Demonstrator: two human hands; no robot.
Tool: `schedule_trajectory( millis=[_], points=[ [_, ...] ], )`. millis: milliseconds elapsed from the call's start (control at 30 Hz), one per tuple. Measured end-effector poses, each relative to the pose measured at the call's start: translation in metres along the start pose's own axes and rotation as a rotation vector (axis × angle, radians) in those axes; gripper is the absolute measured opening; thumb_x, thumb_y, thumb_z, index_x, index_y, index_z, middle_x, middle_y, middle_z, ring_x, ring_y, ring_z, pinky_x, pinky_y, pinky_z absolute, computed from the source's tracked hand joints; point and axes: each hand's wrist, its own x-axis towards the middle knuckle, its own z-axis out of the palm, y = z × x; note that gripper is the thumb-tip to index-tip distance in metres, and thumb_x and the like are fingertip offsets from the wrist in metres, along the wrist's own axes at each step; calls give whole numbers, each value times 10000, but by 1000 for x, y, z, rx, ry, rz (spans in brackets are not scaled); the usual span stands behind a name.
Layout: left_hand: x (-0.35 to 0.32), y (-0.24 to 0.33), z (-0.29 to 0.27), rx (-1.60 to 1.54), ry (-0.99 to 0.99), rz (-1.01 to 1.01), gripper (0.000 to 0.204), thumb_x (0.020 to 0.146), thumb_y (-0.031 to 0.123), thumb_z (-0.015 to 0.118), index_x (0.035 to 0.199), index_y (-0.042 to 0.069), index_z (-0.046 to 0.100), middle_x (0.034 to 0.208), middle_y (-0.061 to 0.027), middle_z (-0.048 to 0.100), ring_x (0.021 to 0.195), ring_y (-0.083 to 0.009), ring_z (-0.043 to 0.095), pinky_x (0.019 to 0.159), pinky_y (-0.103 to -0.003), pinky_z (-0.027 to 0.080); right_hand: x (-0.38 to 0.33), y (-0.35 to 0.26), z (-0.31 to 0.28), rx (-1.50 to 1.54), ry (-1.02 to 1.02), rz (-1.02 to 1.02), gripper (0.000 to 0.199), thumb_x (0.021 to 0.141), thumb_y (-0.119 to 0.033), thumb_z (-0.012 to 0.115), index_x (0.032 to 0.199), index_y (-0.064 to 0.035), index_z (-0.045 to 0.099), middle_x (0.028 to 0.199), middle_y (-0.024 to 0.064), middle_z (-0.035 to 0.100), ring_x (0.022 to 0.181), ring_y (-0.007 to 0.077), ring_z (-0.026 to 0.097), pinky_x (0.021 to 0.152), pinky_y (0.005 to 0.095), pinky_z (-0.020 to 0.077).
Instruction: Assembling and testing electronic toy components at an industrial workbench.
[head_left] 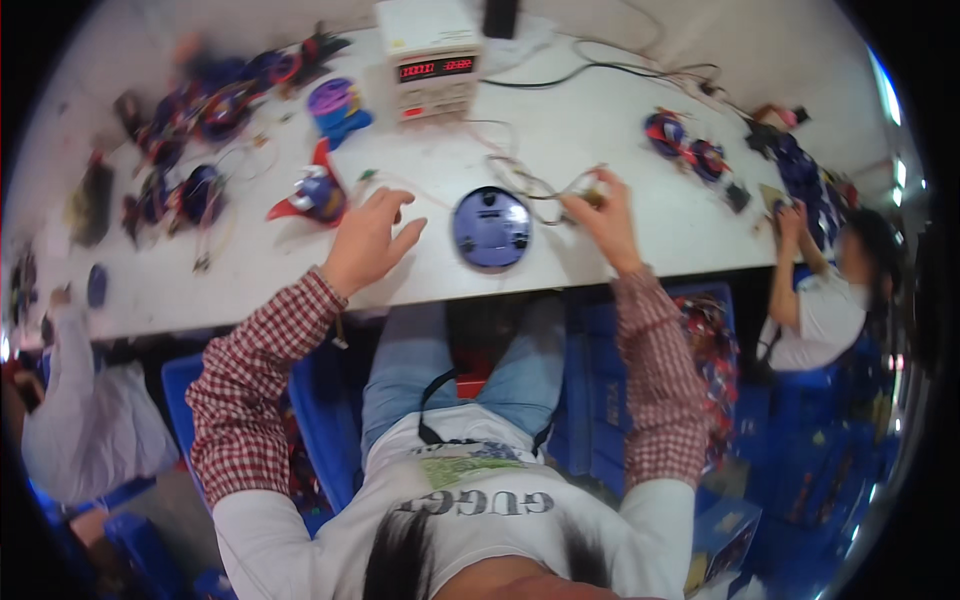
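From where I stand, the round purple disc (491, 228) lies flat on the white worktop (400, 282), between the person's two hands and a little back from the near edge. The left hand (372, 240) has its grip apart, thumb and fingers spread, with nothing I can make out between them; it is just beside the red-and-purple piece (318, 195). The right hand (605, 222) has thumb and forefinger together, clamped on the thin wires (530, 188) beyond the disc's right side. The disc looks light and stiff to me, likely hard plastic, and its shiny face might slide under a fingertip, so I would take it by opposite sides of the rim and leave the dark spots on its face alone. The wires look soft and easily tugged, best pinched close to their ends. Toward the person, the worktop's edge and their lap come soon; on the far side stands the power supply (430, 60), its leads trailing toward the right hand. There is more room sideways: the purple clusters (685, 147) at right sit well apart from the disc.
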Motion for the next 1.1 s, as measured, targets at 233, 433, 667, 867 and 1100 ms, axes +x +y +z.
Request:
schedule_trajectory(
  millis=[233,433,667,867,1100],
  points=[
    [31,14,73,78,135,-120,295,868,211,566,1088,18,526,772,-128,642,655,-293,612,614,-368,475,10,-73,-8,403,-151,259,212,800,-95,712,945,17,605,762,50,616,656,130,553,630,210,480],
    [34,13,93,-53,258,-100,284,821,164,562,1062,20,518,650,-123,623,587,-315,602,565,-378,466,-28,-100,39,234,-292,50,181,811,-85,692,941,-6,592,820,50,608,683,152,556,628,256,486],
    [27,17,86,-204,266,-128,245,802,142,549,1005,13,503,671,-177,637,593,-370,618,565,-413,487,-41,-85,65,-155,-265,-482,206,792,-18,683,973,-20,584,976,75,601,769,180,576,643,254,482],
    [26,15,87,-253,277,-119,228,793,128,549,985,13,503,660,-169,634,579,-356,615,557,-404,484,-44,-88,68,-244,-301,-622,243,779,-1,684,997,-30,580,1029,88,595,809,221,599,671,271,496],
    [25,16,89,-250,284,-112,214,789,116,543,971,9,507,648,-163,632,571,-349,614,555,-403,483,-43,-90,64,-269,-354,-622,253,780,1,682,1009,-34,582,1033,91,598,818,234,608,686,278,501]
  ],
)
